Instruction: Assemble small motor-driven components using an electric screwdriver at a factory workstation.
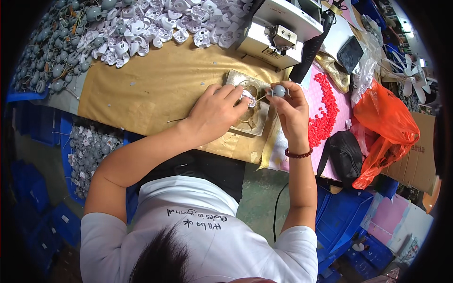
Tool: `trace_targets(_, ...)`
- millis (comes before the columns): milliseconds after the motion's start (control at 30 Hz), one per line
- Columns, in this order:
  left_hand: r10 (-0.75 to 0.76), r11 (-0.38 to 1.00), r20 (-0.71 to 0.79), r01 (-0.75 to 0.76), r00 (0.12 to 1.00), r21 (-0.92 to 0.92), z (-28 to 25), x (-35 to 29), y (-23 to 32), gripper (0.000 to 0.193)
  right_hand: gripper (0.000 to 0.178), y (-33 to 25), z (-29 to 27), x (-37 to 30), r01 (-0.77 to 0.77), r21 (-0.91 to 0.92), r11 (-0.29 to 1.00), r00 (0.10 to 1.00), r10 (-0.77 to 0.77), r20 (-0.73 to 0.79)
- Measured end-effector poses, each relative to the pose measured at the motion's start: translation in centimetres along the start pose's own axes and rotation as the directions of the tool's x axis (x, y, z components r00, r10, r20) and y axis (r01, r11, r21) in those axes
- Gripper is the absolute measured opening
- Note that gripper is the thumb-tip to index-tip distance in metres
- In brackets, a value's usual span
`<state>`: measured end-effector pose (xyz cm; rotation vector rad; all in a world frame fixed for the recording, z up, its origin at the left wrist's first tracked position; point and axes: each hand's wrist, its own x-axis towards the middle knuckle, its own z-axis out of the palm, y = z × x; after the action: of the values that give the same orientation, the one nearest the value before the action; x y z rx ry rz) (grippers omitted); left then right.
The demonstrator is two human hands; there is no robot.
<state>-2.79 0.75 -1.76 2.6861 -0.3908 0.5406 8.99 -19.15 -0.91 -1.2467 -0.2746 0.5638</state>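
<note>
In front of me a square metal fixture plate (pixel 257 127) with round recesses lies on the brown work surface. My left hand (pixel 212 111) reaches over its left side, thumb and fingers closed on a small white plastic part (pixel 248 98) at the plate's middle. At the plate's right edge my right hand (pixel 295 113) pinches a grey ball-shaped piece (pixel 279 90). A thin stem points from this piece toward the white part; whether the two touch, I cannot tell. Under my left wrist, another thin rod (pixel 174 120) sticks out to the left.
White plastic parts (pixel 165 21) heap along the back, beside many grey ball pieces (pixel 56 52) at the left. A small white machine (pixel 271 42) stands behind the plate. Small red parts (pixel 325 108), a black pouch (pixel 343 155) and an orange plastic bag (pixel 389 122) are at the right.
</note>
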Motion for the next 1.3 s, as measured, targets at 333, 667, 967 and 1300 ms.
trace_targets(333, 0.022, 0.998, 0.056, -0.019, 0.998, -0.060, -0.6, 0.1, -0.8, 0.029, 0.035, -1.9, 1.1, 1.6, -0.198, -0.371, 0.907, 0.944, 0.279, 0.178)
trace_targets(667, -0.100, 0.983, 0.033, 0.104, 0.994, -0.152, -1.3, 1.6, -0.4, 0.029, 0.049, -0.4, 3.0, 1.0, 0.121, -0.818, 0.563, 0.992, -0.051, 0.112)
trace_targets(967, -0.186, 0.974, 0.034, 0.189, 0.982, -0.127, -0.1, 3.3, 0.0, 0.028, 0.039, -2.3, -2.5, 6.7, 0.394, -0.793, 0.465, 0.726, -0.687, -0.043)
trace_targets(1300, -0.171, 0.976, 0.037, 0.174, 0.985, -0.127, 0.2, 3.4, -0.2, 0.030, 0.033, -3.9, -2.7, 10.4, 0.568, -0.511, 0.645, 0.619, -0.744, -0.251)
